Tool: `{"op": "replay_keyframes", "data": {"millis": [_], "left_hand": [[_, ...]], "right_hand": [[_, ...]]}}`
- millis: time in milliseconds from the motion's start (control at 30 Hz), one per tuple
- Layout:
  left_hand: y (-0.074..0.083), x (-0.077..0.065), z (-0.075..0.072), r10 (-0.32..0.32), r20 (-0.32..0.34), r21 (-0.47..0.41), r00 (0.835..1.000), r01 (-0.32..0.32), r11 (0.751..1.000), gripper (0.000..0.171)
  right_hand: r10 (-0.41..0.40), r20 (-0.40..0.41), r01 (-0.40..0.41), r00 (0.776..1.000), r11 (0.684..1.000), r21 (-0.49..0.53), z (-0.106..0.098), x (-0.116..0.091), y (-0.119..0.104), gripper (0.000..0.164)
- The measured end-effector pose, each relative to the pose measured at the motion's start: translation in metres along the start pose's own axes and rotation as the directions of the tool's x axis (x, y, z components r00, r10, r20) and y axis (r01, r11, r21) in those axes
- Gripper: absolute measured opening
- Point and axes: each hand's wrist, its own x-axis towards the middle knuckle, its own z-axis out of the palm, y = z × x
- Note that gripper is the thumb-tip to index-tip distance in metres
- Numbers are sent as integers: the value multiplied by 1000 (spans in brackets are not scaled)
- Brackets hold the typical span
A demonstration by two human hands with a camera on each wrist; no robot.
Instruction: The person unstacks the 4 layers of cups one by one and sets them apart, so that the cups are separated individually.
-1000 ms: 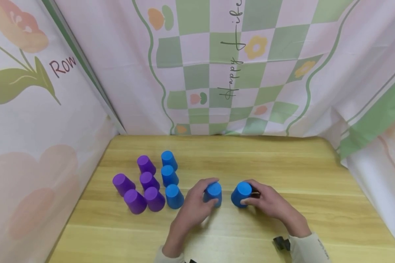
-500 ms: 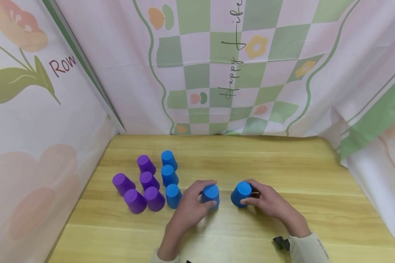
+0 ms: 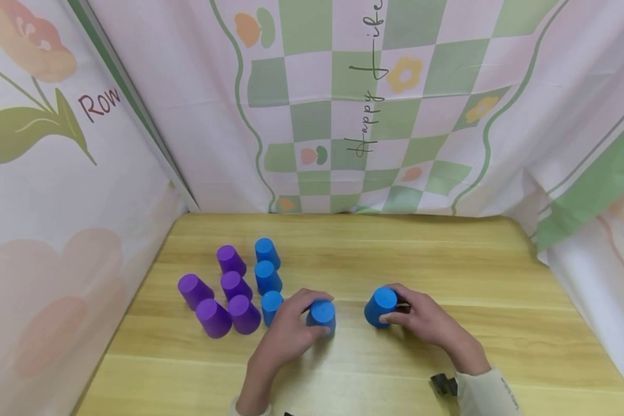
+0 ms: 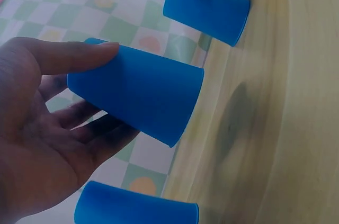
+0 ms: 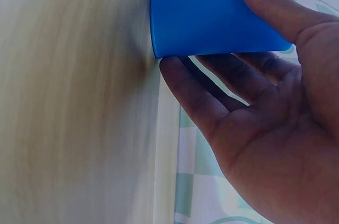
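My left hand (image 3: 289, 325) grips a blue cup (image 3: 323, 316), upside down, with the thumb on its near side and the fingers behind. In the left wrist view that cup (image 4: 140, 91) is lifted off the wood, its shadow falling apart from it. Farther right, my right hand (image 3: 425, 318) holds another blue cup (image 3: 380, 309) between thumb and fingers. Seen from the right wrist, this cup (image 5: 206, 15) has its wide rim down at the table. A standing blue cup (image 3: 271, 306) is partly hidden behind my left hand.
Two more upturned blue cups (image 3: 267, 277) form a column with it on the left of the wooden table (image 3: 447, 254). Beside them stand several upturned purple cups (image 3: 214, 318). Patterned cloth (image 3: 312, 121) hangs along the table's back edge, and a printed panel (image 3: 83, 260) lines the left.
My left hand has carried its blue cup left and slightly nearer, toward the blue column, now covering part of the nearest standing cup. The right hand and its cup stay put.
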Motion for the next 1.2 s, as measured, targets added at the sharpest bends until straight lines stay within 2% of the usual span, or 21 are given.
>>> {"op": "replay_keyframes", "data": {"millis": [267,533,867,1200], "left_hand": [[-7,-9,-7,-1,6,-50,1000,1,999,52],[-10,-18,-16,22,11,-47,1000,-21,999,53],[-21,-33,-35,-2,7,-55,1000,2,998,59],[-31,-47,-49,-65,7,-65,998,65,996,58]], "right_hand": [[5,-4,-5,1000,1000,-10,1,1,0,49],[7,-2,-7,1000,1000,-7,1,1,-1,49],[4,3,-4,1000,1000,-1,1,1,0,50],[2,5,-2,1000,1000,-8,1,1,-1,51]]}}
